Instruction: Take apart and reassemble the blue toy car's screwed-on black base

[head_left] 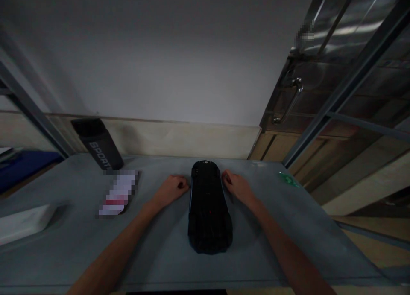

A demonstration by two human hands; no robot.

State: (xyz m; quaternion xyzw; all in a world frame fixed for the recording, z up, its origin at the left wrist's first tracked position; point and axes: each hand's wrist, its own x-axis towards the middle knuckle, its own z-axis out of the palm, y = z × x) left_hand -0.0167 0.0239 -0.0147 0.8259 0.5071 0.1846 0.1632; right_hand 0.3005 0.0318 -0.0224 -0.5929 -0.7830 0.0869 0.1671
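A black, car-shaped object [209, 209] lies lengthwise on the grey table [153, 261], its underside apparently up, with a tiny red dot near its middle. My left hand [171, 189] rests just left of its far end, fingers curled in, and whatever they may hold is hidden. On the other side, my right hand [237, 187] is beside the far right edge with its fingers bent together. A thin dark thing, too dim to make out, shows below those fingers.
A black bottle marked SPORT [99, 145] stands at the back left, with a phone-like blurred item [118, 193] in front. A white object [25, 223] lies far left. Green plastic [289, 179] is near the right edge. Metal posts frame the table.
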